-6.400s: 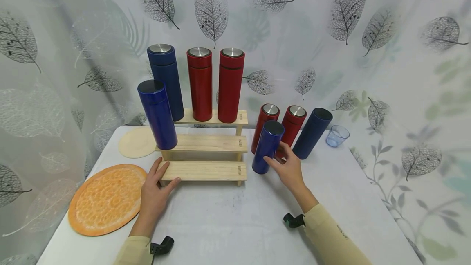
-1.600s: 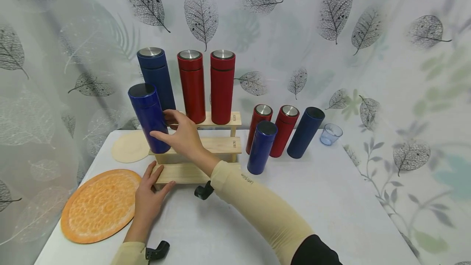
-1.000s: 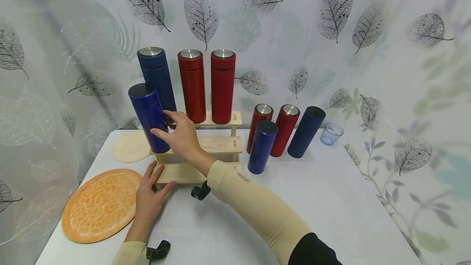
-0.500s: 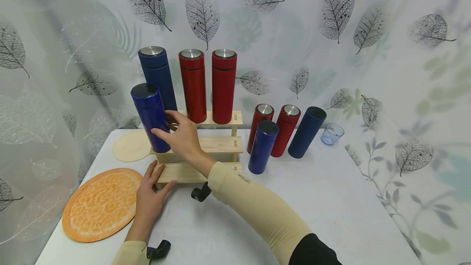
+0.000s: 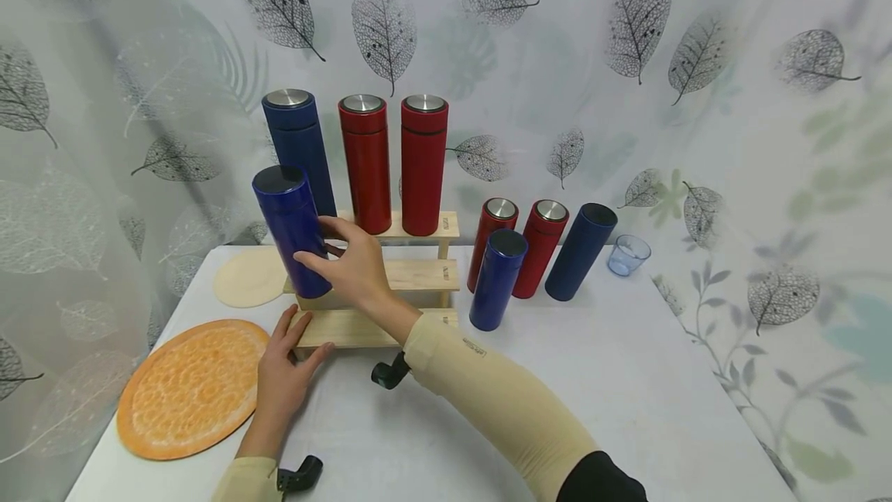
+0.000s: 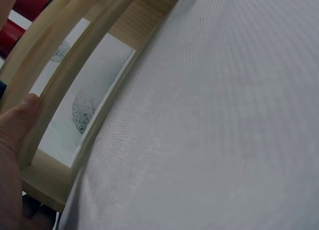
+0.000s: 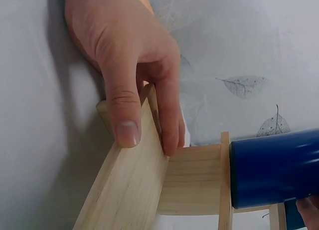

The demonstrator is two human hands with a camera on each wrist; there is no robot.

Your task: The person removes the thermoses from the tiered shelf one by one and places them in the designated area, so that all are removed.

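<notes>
My right hand (image 5: 358, 266) grips the lower part of a glossy blue thermos (image 5: 289, 215) at the left end of the three-tier wooden rack (image 5: 421, 275). The base of this thermos overlaps the middle tier's front edge. In the right wrist view, it lies across the right side with a fingertip (image 7: 310, 210) against it. My left hand (image 5: 284, 370) holds the left end of the lowest tier, thumb in front and fingers over the board. On the top tier stand a dark blue thermos (image 5: 317, 177) and two red thermoses, one at its middle (image 5: 367, 169) and one farther right (image 5: 423, 169).
To the rack's right stand a small blue thermos (image 5: 496, 285), two red ones and a dark blue one (image 5: 580, 254). Behind them is a small clear blue glass (image 5: 629, 256). An orange oval mat (image 5: 191, 390) and a pale round disc (image 5: 247, 277) lie at left. A leaf-print curtain (image 5: 516, 60) hangs behind.
Since the oldest frame, my right hand has let go of the small blue thermos and taken hold of the one on the rack. Over the last half second that thermos shifted slightly forward and right.
</notes>
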